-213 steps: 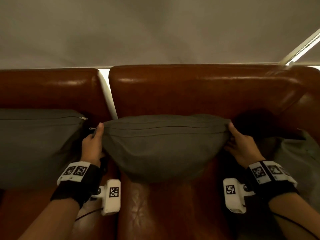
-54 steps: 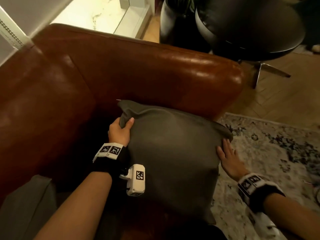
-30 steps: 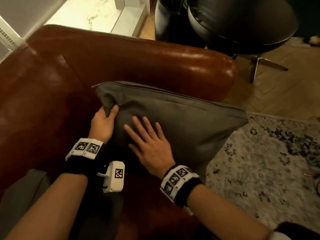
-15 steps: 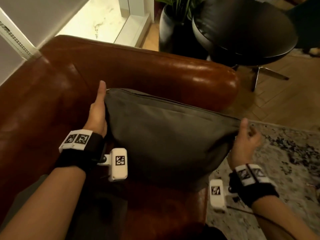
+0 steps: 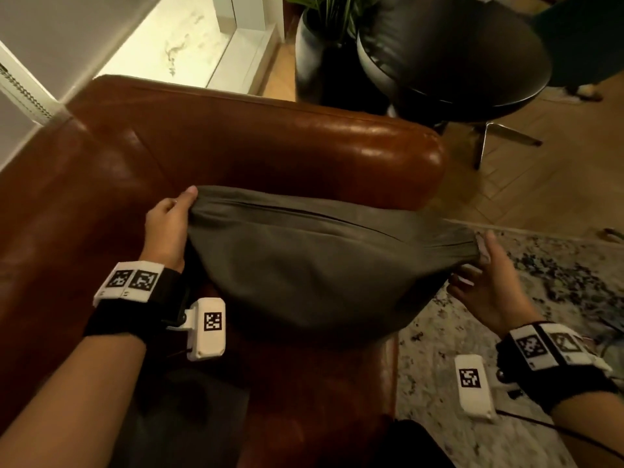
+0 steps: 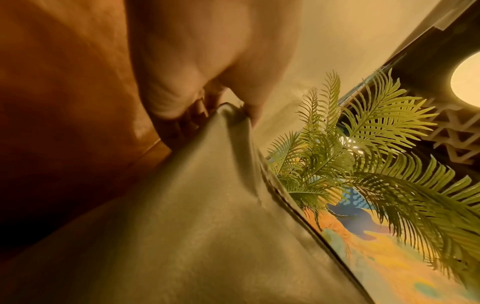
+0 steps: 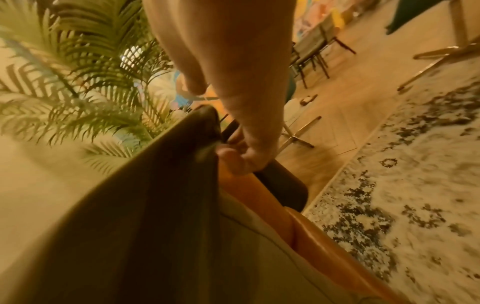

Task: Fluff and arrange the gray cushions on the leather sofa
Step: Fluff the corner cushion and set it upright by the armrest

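Observation:
A gray cushion [image 5: 314, 265] hangs stretched between my two hands above the seat at the brown leather sofa's [image 5: 256, 146] right armrest, zip seam on top. My left hand [image 5: 169, 221] pinches its left top corner [image 6: 228, 115] between thumb and fingers. My right hand [image 5: 486, 275] grips the right top corner [image 7: 207, 121], fingers curled under the fabric and thumb up. A second gray cushion [image 5: 175, 417] lies low at the bottom, mostly hidden by my left arm.
Behind the armrest stand a potted palm [image 5: 324, 32] and a dark round chair [image 5: 452, 55] with metal legs. A patterned rug [image 5: 557, 298] covers the wood floor to the right. A pale wall and lit ledge [image 5: 175, 38] run behind the sofa.
The cushion went from being patted flat with my right hand to being held up by both top corners. In the last half second it sagged lower and my hands pulled it wider.

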A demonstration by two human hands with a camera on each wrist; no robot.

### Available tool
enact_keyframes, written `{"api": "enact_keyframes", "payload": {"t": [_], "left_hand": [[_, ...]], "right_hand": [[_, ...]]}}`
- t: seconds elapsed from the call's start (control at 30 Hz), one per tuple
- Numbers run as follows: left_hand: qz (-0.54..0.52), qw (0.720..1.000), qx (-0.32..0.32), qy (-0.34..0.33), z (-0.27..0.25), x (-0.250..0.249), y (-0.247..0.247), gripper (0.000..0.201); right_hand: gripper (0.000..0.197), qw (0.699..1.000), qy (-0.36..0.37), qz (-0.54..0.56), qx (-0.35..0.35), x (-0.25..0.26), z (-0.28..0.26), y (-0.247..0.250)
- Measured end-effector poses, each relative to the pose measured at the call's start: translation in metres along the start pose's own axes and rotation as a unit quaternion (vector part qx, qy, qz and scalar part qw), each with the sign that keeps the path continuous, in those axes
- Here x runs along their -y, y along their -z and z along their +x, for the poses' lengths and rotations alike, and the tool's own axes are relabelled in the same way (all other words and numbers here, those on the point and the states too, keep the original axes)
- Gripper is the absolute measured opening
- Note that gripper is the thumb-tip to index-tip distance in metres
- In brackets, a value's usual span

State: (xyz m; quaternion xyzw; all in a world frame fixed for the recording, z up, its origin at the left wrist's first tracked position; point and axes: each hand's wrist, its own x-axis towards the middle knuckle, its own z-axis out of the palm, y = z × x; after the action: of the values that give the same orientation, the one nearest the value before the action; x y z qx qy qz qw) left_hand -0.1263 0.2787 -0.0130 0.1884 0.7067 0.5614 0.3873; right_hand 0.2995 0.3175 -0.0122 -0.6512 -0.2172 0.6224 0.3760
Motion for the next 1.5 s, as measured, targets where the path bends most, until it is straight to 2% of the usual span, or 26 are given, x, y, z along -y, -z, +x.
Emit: {"api": "enact_keyframes", "payload": {"t": [0.07,0.17,0.23,0.4,0.43,0.53,0.57,0.6,0.67,0.7,0.73,0.8,0.87,0.93,0.97,1.03,1.1,1.13,1.17,1.2,1.23,1.3,1.33,1.37,1.4,1.5], "left_hand": [[0.029,0.999,0.011,-0.016,-0.004,-0.006,-0.001,0.028],[0.113,0.991,-0.020,-0.070,-0.002,-0.008,0.013,0.041],[0.128,0.989,-0.034,-0.066,-0.001,-0.003,0.025,0.046],[0.178,0.982,-0.005,-0.056,-0.007,0.012,0.023,0.058],[0.168,0.984,-0.003,-0.061,-0.008,0.011,0.020,0.055],[0.119,0.991,0.017,-0.056,-0.014,0.007,0.016,0.035],[0.109,0.992,0.023,-0.054,-0.017,0.006,0.016,0.033],[0.105,0.993,0.029,-0.056,-0.020,0.006,0.016,0.032],[0.100,0.993,0.037,-0.059,-0.026,0.006,0.014,0.034],[0.092,0.993,0.040,-0.058,-0.029,0.005,0.013,0.034],[0.083,0.994,0.039,-0.062,-0.030,0.005,0.012,0.033],[0.086,0.993,0.031,-0.078,-0.032,0.006,0.012,0.027],[0.084,0.993,0.019,-0.076,-0.031,0.010,0.015,0.022],[0.065,0.996,0.010,-0.054,-0.028,0.016,0.019,0.018],[0.060,0.997,0.009,-0.040,-0.027,0.018,0.020,0.017],[0.063,0.998,0.010,-0.027,-0.024,0.020,0.019,0.019],[0.069,0.997,0.008,-0.030,-0.025,0.019,0.013,0.020],[0.074,0.996,0.007,-0.041,-0.026,0.018,0.010,0.020],[0.083,0.995,0.004,-0.053,-0.029,0.017,0.007,0.022],[0.092,0.994,-0.004,-0.063,-0.031,0.018,0.004,0.026],[0.101,0.993,-0.016,-0.064,-0.035,0.018,0.002,0.031],[0.111,0.992,-0.037,-0.055,-0.041,0.017,0.000,0.044],[0.106,0.992,-0.043,-0.051,-0.044,0.016,-0.001,0.048],[0.100,0.992,-0.046,-0.054,-0.046,0.014,-0.001,0.049],[0.104,0.991,-0.048,-0.069,-0.047,0.014,0.000,0.048],[0.146,0.979,-0.086,-0.115,-0.046,0.011,0.016,0.036]], "right_hand": [[0.039,0.999,0.018,-0.040,0.006,0.009,-0.008,0.004],[0.035,0.977,0.156,-0.146,-0.008,0.020,-0.020,0.012],[0.035,0.959,0.201,-0.198,-0.022,0.024,-0.026,0.015],[0.038,0.942,0.150,-0.286,-0.094,0.019,-0.002,0.012],[0.041,0.919,0.152,-0.338,-0.130,0.022,0.002,0.011],[0.046,0.806,0.234,-0.488,-0.242,0.031,-0.005,-0.015],[0.046,0.782,0.301,-0.492,-0.235,0.029,-0.015,-0.040],[0.043,0.768,0.377,-0.482,-0.191,0.022,-0.028,-0.073],[0.039,0.735,0.498,-0.457,-0.043,-0.009,-0.050,-0.141],[0.041,0.714,0.527,-0.460,0.038,-0.028,-0.061,-0.175],[0.044,0.697,0.522,-0.478,0.116,-0.044,-0.074,-0.207],[0.053,0.686,0.435,-0.532,0.241,-0.066,-0.094,-0.250],[0.055,0.655,0.402,-0.585,0.260,-0.077,-0.089,-0.249],[0.053,0.595,0.454,-0.629,0.208,-0.077,-0.064,-0.209],[0.052,0.580,0.468,-0.641,0.182,-0.073,-0.049,-0.182],[0.053,0.600,0.430,-0.664,0.122,-0.055,-0.023,-0.118],[0.053,0.641,0.319,-0.694,0.078,-0.038,-0.005,-0.056],[0.054,0.643,0.286,-0.708,0.056,-0.031,-0.001,-0.032],[0.054,0.642,0.277,-0.715,0.030,-0.028,0.000,-0.014],[0.054,0.666,0.280,-0.692,0.001,-0.029,0.004,0.000],[0.056,0.719,0.284,-0.633,-0.038,-0.031,0.008,0.010],[0.062,0.858,0.251,-0.429,-0.129,-0.030,0.015,0.018],[0.061,0.909,0.212,-0.327,-0.152,-0.028,0.016,0.017],[0.055,0.937,0.183,-0.255,-0.153,-0.022,0.014,0.016],[0.050,0.940,0.183,-0.247,-0.147,-0.015,0.008,0.016],[0.049,0.915,0.277,-0.269,-0.120,0.007,-0.015,0.018]]}}
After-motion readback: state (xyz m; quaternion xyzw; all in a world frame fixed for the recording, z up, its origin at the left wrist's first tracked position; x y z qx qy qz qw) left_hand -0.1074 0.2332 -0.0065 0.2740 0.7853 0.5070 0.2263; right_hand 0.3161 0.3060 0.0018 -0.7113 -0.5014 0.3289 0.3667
